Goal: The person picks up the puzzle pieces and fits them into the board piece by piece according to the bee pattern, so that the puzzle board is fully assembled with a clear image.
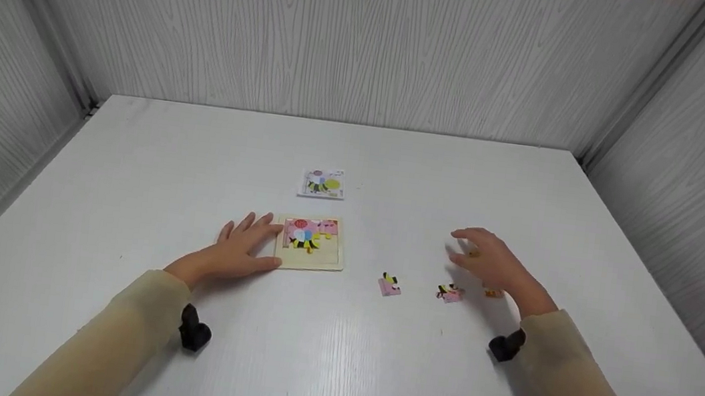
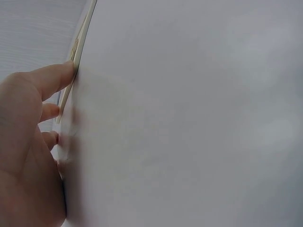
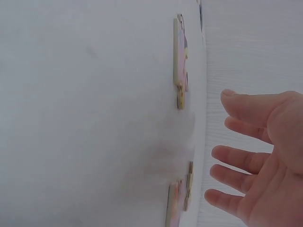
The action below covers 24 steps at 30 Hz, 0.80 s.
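Note:
A wooden puzzle board (image 1: 309,264) lies mid-table with part of a bee picture fitted in its recess; bare wood shows at lower right. My left hand (image 1: 241,253) rests at its left side, fingers spread, thumb and index finger touching the frame's edge. In the left wrist view the thumb (image 2: 54,79) presses against the board's rim (image 2: 84,40). Over the right part of the table hovers my right hand (image 1: 491,261), fingers loosely bent, holding nothing. Around it lie a bee-patterned piece (image 1: 450,293), an orange piece (image 1: 493,292) and another piece partly hidden beneath the fingers.
Between the board and my right hand lies a pink and yellow piece (image 1: 390,286). Behind the board is a small picture card (image 1: 322,184) with a bee. Grey wood-grain panels (image 1: 371,45) enclose the white table (image 1: 333,357) at the back and sides.

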Each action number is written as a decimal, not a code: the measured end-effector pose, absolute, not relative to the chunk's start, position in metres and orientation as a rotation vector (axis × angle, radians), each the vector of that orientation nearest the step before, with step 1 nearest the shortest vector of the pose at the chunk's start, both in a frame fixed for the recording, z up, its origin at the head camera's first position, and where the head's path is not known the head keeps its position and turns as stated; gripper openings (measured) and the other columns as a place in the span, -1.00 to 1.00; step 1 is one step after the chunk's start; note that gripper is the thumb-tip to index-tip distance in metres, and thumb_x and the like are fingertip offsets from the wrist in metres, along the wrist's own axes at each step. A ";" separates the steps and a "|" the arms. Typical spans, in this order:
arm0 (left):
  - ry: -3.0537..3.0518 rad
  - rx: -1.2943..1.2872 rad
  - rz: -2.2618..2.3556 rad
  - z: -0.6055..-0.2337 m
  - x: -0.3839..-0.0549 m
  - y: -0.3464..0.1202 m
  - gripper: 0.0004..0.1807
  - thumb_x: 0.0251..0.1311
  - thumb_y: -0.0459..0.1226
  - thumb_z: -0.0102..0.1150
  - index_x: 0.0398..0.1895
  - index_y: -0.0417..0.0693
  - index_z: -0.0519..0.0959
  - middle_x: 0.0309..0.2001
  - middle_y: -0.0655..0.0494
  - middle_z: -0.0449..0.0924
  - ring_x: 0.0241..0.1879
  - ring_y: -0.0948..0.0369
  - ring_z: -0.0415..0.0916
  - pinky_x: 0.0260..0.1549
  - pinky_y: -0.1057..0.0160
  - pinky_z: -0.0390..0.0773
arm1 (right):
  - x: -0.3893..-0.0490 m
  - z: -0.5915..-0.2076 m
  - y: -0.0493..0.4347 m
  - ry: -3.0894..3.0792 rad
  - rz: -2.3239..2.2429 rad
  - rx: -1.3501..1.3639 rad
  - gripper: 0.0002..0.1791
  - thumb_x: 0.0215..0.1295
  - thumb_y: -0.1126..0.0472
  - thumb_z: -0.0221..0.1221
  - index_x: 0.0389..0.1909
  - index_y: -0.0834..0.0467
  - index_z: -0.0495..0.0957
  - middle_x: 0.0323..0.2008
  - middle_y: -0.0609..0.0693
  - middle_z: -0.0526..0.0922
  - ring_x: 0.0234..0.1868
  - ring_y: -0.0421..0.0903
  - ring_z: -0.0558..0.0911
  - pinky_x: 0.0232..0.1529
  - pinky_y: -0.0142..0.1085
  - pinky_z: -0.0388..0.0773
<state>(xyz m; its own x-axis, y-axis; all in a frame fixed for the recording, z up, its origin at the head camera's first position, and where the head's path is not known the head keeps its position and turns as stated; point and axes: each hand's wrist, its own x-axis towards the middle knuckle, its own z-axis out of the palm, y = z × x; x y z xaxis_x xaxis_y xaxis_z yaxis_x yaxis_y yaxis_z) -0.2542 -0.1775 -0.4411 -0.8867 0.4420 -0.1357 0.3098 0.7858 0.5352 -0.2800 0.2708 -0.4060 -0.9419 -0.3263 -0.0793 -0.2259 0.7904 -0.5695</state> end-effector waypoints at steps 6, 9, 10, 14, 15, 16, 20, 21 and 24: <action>2.726 0.584 0.752 -0.442 -0.254 -0.178 -0.20 0.24 0.14 -0.05 0.45 -0.01 0.04 0.47 -0.07 -0.27 0.42 -0.05 -0.50 0.24 -0.15 -0.52 | -0.281 -0.405 0.288 2.814 -0.777 -0.332 -0.43 0.28 0.08 0.15 0.27 0.18 0.30 0.32 0.23 0.18 0.20 0.16 0.28 0.15 0.10 0.25; 2.716 0.576 0.754 -0.441 -0.254 -0.178 -0.20 0.24 0.14 -0.04 0.45 0.00 0.02 0.47 -0.06 -0.28 0.42 -0.05 -0.51 0.24 -0.15 -0.53 | -0.282 -0.407 0.298 2.830 -0.754 -0.342 -0.41 0.27 0.11 0.16 0.27 0.22 0.29 0.30 0.28 0.19 0.25 0.23 0.24 0.17 0.13 0.20; 2.712 0.572 0.751 -0.440 -0.254 -0.178 -0.19 0.24 0.15 -0.05 0.45 0.01 0.02 0.47 -0.06 -0.29 0.42 -0.04 -0.51 0.24 -0.14 -0.53 | -0.282 -0.407 0.300 2.839 -0.747 -0.349 -0.41 0.27 0.12 0.16 0.28 0.24 0.29 0.30 0.29 0.20 0.30 0.24 0.17 0.21 0.15 0.13; 2.702 0.557 0.740 -0.440 -0.253 -0.178 -0.19 0.24 0.16 -0.05 0.46 0.03 0.00 0.47 -0.04 -0.31 0.42 -0.03 -0.52 0.24 -0.13 -0.54 | -0.283 -0.410 0.309 2.842 -0.752 -0.334 -0.38 0.25 0.17 0.17 0.30 0.25 0.24 0.30 0.32 0.19 0.32 0.28 0.11 0.21 0.18 0.10; 2.700 0.558 0.741 -0.440 -0.253 -0.178 -0.19 0.24 0.15 -0.06 0.46 0.03 0.00 0.47 -0.04 -0.31 0.42 -0.03 -0.52 0.24 -0.13 -0.54 | -0.284 -0.410 0.310 2.842 -0.745 -0.320 -0.37 0.25 0.17 0.17 0.31 0.24 0.23 0.30 0.32 0.18 0.32 0.28 0.11 0.21 0.18 0.10; 2.700 0.560 0.742 -0.440 -0.253 -0.178 -0.19 0.24 0.15 -0.06 0.46 0.02 0.00 0.47 -0.05 -0.31 0.42 -0.04 -0.52 0.24 -0.13 -0.54 | -0.284 -0.411 0.312 2.843 -0.733 -0.308 -0.36 0.25 0.16 0.17 0.31 0.24 0.23 0.31 0.32 0.18 0.32 0.28 0.10 0.21 0.18 0.09; 2.702 0.568 0.749 -0.440 -0.253 -0.178 -0.19 0.25 0.14 -0.05 0.46 0.02 0.00 0.47 -0.05 -0.30 0.42 -0.04 -0.52 0.24 -0.15 -0.53 | -0.284 -0.411 0.316 2.850 -0.671 -0.272 -0.37 0.26 0.12 0.15 0.30 0.26 0.23 0.30 0.33 0.18 0.32 0.29 0.10 0.22 0.19 0.06; 2.703 0.571 0.751 -0.440 -0.253 -0.178 -0.20 0.25 0.14 -0.05 0.46 0.01 0.00 0.47 -0.06 -0.30 0.42 -0.04 -0.52 0.24 -0.15 -0.53 | -0.284 -0.411 0.316 2.852 -0.658 -0.267 -0.37 0.26 0.12 0.15 0.30 0.26 0.24 0.30 0.33 0.19 0.32 0.29 0.10 0.22 0.19 0.06; 2.708 0.579 0.749 -0.440 -0.253 -0.178 -0.21 0.26 0.13 -0.06 0.45 0.00 0.01 0.47 -0.07 -0.29 0.41 -0.05 -0.52 0.24 -0.15 -0.53 | -0.284 -0.410 0.318 2.861 -0.635 -0.275 -0.39 0.27 0.12 0.14 0.27 0.30 0.26 0.27 0.35 0.21 0.30 0.31 0.12 0.22 0.18 0.07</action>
<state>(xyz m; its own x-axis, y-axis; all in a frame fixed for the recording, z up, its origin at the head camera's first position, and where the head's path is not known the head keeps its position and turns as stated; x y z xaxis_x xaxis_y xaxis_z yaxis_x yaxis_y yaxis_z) -0.2530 -0.1777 -0.4395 -0.8831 0.4441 -0.1512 0.3034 0.7864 0.5381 -0.2838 0.3180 -0.4103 -0.9632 -0.2221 -0.1514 -0.1373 0.8907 -0.4334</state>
